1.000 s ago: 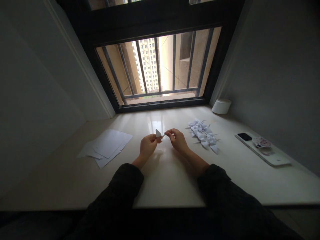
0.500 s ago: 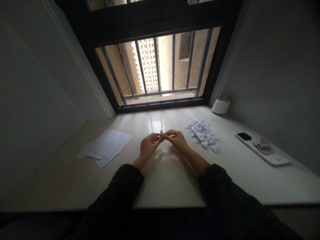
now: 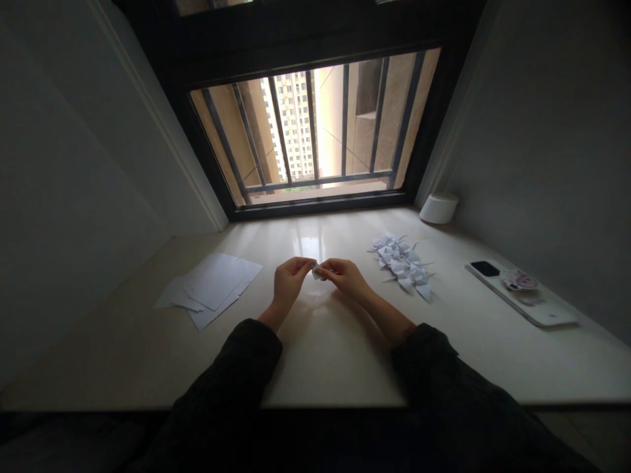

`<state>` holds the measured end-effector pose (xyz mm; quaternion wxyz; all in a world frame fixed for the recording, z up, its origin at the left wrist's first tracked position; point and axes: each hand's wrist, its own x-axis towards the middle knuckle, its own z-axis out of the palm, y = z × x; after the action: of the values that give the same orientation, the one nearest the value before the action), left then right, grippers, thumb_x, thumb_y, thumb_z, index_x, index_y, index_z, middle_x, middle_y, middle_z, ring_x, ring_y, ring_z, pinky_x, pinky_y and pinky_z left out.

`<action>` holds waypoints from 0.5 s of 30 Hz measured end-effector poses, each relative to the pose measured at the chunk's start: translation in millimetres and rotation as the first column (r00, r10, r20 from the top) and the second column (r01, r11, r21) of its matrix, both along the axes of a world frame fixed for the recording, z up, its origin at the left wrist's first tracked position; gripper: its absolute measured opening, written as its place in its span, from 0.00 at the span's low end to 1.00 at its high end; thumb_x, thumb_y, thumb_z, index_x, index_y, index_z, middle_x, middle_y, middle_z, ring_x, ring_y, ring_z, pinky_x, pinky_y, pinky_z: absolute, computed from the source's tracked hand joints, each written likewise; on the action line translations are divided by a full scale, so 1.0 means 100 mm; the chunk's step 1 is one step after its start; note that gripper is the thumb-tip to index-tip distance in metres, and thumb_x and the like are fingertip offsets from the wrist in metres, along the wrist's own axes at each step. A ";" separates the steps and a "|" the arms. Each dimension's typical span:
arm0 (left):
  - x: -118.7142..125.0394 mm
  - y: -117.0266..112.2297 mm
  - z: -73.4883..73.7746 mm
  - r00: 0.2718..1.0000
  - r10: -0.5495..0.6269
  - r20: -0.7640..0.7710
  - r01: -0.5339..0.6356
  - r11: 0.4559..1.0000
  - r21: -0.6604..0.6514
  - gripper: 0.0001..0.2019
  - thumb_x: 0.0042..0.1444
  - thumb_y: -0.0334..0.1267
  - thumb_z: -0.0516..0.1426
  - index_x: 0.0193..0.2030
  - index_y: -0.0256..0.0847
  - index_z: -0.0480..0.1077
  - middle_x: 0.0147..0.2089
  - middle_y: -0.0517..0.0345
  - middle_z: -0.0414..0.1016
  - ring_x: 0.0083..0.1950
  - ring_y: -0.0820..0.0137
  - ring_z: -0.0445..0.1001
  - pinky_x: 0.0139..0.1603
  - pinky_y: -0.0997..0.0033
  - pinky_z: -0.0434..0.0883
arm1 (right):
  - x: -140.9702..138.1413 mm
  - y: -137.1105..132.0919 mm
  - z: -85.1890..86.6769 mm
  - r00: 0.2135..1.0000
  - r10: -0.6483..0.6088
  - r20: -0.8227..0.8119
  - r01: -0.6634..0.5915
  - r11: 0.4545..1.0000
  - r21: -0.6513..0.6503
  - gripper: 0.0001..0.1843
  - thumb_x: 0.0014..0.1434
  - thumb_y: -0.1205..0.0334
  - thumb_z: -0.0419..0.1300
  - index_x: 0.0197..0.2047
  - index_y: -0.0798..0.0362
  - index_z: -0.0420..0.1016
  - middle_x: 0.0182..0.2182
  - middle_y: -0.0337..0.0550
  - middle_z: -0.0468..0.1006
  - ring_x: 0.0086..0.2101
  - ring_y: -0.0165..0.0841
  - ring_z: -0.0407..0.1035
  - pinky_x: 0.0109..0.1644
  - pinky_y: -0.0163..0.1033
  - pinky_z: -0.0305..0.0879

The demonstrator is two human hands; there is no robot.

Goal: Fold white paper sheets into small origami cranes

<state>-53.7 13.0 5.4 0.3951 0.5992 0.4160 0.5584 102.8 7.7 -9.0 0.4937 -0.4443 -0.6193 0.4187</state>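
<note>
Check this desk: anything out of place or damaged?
Nothing looks spilled or damaged. The only untidy spots are the loose white paper sheets at left, which lie fanned and askew, and the folded paper cranes at right, jumbled in an overlapping heap rather than set in rows.

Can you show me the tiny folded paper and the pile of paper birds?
Folded white paper (image 3: 318,274), head view, its visible edge between the fingers.
Pile of paper birds (image 3: 402,267), head view, the pile's middle.
</note>
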 end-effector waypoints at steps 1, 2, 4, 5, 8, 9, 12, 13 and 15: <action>0.00 0.00 0.00 1.000 0.005 0.012 -0.005 1.000 -0.012 0.10 0.46 0.43 0.64 0.32 0.39 0.77 0.32 0.54 0.79 0.36 0.67 0.76 0.41 0.66 0.71 | 0.00 0.00 0.00 1.000 0.006 0.008 -0.006 1.000 -0.004 0.17 0.45 0.47 0.66 0.29 0.53 0.78 0.27 0.43 0.79 0.27 0.32 0.71 0.31 0.35 0.64; 0.01 0.00 0.00 1.000 0.009 0.024 -0.008 1.000 -0.022 0.10 0.46 0.43 0.64 0.31 0.39 0.77 0.32 0.55 0.79 0.36 0.67 0.75 0.41 0.66 0.71 | 0.01 0.01 -0.01 1.000 0.013 0.026 -0.013 1.000 -0.010 0.17 0.44 0.47 0.67 0.30 0.53 0.79 0.27 0.43 0.79 0.26 0.31 0.70 0.30 0.35 0.63; 0.01 -0.01 0.01 0.999 0.014 0.035 -0.013 0.999 -0.035 0.10 0.46 0.43 0.64 0.31 0.39 0.77 0.31 0.55 0.78 0.35 0.68 0.75 0.41 0.66 0.71 | 0.02 0.01 -0.01 0.997 0.013 0.079 -0.011 1.000 -0.025 0.18 0.41 0.48 0.69 0.31 0.53 0.80 0.25 0.42 0.79 0.24 0.30 0.67 0.29 0.35 0.61; 0.02 -0.01 0.01 0.999 0.015 0.036 -0.014 0.999 -0.039 0.10 0.45 0.43 0.64 0.30 0.39 0.76 0.31 0.56 0.78 0.35 0.68 0.75 0.41 0.67 0.70 | 0.03 0.01 -0.02 0.995 0.009 0.102 -0.006 0.999 -0.033 0.18 0.41 0.48 0.69 0.31 0.53 0.81 0.24 0.41 0.78 0.24 0.30 0.66 0.28 0.34 0.59; 0.02 -0.02 0.00 0.999 0.007 0.048 -0.004 0.998 -0.065 0.10 0.45 0.44 0.64 0.29 0.38 0.76 0.30 0.56 0.77 0.35 0.69 0.74 0.41 0.67 0.69 | 0.04 0.01 -0.02 0.989 -0.008 0.146 0.015 0.999 -0.042 0.17 0.42 0.48 0.68 0.29 0.53 0.82 0.20 0.40 0.76 0.23 0.29 0.64 0.27 0.34 0.56; 0.02 -0.02 0.00 0.998 0.002 0.057 0.003 0.997 -0.082 0.10 0.45 0.44 0.64 0.29 0.38 0.76 0.30 0.56 0.77 0.34 0.69 0.73 0.40 0.67 0.69 | 0.04 0.00 -0.01 0.988 -0.016 0.155 0.022 0.999 -0.037 0.17 0.42 0.48 0.68 0.29 0.53 0.82 0.20 0.40 0.76 0.23 0.29 0.64 0.27 0.34 0.56; 0.02 0.00 -0.03 0.997 -0.010 0.080 0.022 0.988 -0.150 0.12 0.45 0.45 0.63 0.28 0.38 0.75 0.29 0.57 0.76 0.33 0.70 0.72 0.38 0.68 0.68 | 0.04 0.00 0.00 0.983 -0.034 0.179 0.038 0.999 -0.018 0.17 0.42 0.48 0.67 0.29 0.53 0.82 0.19 0.40 0.76 0.23 0.29 0.63 0.26 0.34 0.54; 0.02 0.00 -0.04 0.996 -0.019 0.086 0.033 0.985 -0.172 0.12 0.45 0.46 0.63 0.28 0.38 0.74 0.29 0.57 0.76 0.33 0.71 0.72 0.38 0.69 0.68 | 0.04 -0.01 0.00 0.982 -0.037 0.183 0.040 0.999 -0.015 0.17 0.42 0.48 0.67 0.29 0.53 0.82 0.19 0.40 0.76 0.22 0.28 0.63 0.26 0.34 0.54; 0.01 0.01 -0.05 0.994 -0.047 0.101 0.067 0.976 -0.206 0.13 0.46 0.47 0.62 0.29 0.38 0.74 0.30 0.57 0.76 0.33 0.71 0.72 0.37 0.69 0.68 | 0.04 -0.01 0.00 0.983 -0.031 0.183 0.035 0.999 -0.017 0.17 0.42 0.47 0.67 0.29 0.53 0.82 0.19 0.40 0.75 0.22 0.28 0.62 0.26 0.34 0.53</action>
<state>-52.5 14.2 0.0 0.4911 0.5386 0.4356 0.5282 107.3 6.5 -8.6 0.4373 -0.4960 -0.6503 0.3739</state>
